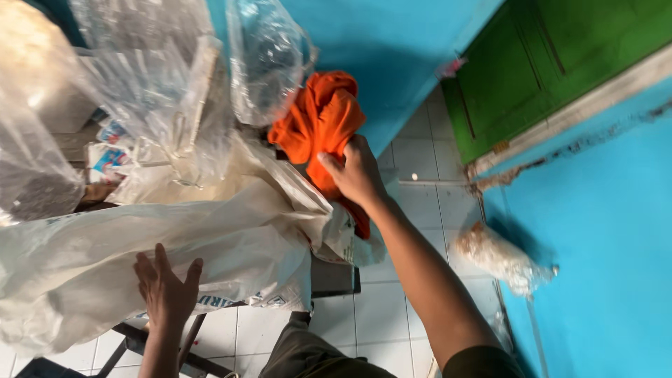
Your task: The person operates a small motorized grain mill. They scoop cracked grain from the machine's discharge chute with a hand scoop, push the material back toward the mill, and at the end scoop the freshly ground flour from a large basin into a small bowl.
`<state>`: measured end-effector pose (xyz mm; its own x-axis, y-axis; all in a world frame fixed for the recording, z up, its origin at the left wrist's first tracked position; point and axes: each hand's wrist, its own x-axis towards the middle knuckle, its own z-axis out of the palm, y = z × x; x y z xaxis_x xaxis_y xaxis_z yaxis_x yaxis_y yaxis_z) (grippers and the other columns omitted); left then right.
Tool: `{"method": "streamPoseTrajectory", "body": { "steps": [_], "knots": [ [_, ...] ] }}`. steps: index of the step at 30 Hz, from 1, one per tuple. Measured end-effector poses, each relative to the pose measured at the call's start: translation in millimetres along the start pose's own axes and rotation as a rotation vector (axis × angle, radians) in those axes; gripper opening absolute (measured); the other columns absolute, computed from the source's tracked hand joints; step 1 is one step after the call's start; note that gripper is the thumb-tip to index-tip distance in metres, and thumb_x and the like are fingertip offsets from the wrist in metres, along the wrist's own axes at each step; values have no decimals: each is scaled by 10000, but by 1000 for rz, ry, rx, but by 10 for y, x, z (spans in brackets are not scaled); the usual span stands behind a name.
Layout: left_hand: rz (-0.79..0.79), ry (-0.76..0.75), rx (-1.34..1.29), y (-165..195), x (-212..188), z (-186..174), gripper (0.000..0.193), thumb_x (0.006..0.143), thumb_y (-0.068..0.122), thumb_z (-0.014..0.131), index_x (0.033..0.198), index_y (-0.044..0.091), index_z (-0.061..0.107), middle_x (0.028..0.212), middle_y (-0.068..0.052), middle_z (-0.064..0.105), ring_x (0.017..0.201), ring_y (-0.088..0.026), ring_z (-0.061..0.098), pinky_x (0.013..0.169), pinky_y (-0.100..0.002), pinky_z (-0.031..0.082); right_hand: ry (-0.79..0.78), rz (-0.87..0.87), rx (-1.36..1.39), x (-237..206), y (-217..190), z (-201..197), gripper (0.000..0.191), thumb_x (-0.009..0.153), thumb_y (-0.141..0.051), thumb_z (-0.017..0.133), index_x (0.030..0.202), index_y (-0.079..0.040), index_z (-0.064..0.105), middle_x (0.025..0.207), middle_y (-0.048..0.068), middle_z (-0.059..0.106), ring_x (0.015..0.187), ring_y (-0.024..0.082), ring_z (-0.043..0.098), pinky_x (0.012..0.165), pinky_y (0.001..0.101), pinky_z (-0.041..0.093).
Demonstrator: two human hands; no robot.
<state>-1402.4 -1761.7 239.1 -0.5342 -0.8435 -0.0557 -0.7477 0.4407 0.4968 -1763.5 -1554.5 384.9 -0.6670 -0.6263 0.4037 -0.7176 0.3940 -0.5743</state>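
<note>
My right grip [357,171] is clamped on a crumpled orange cloth [318,122], soft and bunched, atop the heap on the desk. My left grip [166,290] lies flat, fingers spread, on a slack white woven sack [140,241]. Clear crinkled plastic bags [161,77] lie behind.

Room setting, viewed from above. Turquoise-blue walls [602,231] enclose a floor of white square tiles [413,203] with dark grout. A green panelled door [553,63] stands in a pale frame [581,105] whose base looks chipped or stained. A clear bag of pale contents, possibly food, [500,259] lies on the tiles against 1 wall. Lighting is even and diffuse.
</note>
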Motion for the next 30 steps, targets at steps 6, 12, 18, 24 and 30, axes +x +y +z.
{"method": "streamPoseTrajectory", "body": {
  "steps": [6, 12, 18, 24, 30],
  "knots": [
    [492, 391, -166, 775, -597, 35, 587, 996, 172, 714, 1509, 9, 479, 1642, -306, 369, 1559, -496, 328, 1249, -557, 369, -88, 175, 49, -2060, 155, -418, 551, 965, -305, 713, 1405, -21, 541, 1270, 198, 648, 1169, 361, 645, 981, 436, 527],
    [958, -145, -484, 1778, -1671, 531, 262, 1015, -53, 609, 1261, 29, 650, 1120, -145, 711, 927, -239, 744, 754, -358, 606, -501, 815, 16, -5440, -58, -1166, 618, 927, -440, 670, 1430, -106, 540, 1366, 180, 593, 1296, 363, 540, 1064, 464, 451],
    [1595, -844, -422, 2604, -3820, 1265, 284, 935, -20, 644, 1207, 57, 672, 1001, -99, 738, 712, -178, 742, 555, -319, 587, 146, 1532, -230, -8465, -1331, -1769, 628, 924, -481, 683, 1399, -90, 555, 1324, 201, 612, 1217, 378, 592, 1036, 466, 482],
    [2180, -1244, -367, 2490, -6175, 1443, 307, 868, 54, 653, 1166, 103, 706, 1002, -74, 744, 790, -272, 732, 656, -388, 588, 690, 2111, -164, -10071, -3018, -1725, 655, 929, -503, 647, 1439, -107, 535, 1319, 203, 629, 1206, 372, 621, 1021, 475, 495],
    [2330, -1571, -275, 1938, -7473, 1562, 251, 892, 141, 691, 1141, 132, 721, 923, -49, 735, 778, -267, 727, 671, -393, 588, 939, 2246, -81, -10892, -3793, -1357, 619, 915, -504, 664, 1397, -124, 585, 1360, 179, 638, 1277, 336, 598, 1050, 450, 480]
  ]
}}
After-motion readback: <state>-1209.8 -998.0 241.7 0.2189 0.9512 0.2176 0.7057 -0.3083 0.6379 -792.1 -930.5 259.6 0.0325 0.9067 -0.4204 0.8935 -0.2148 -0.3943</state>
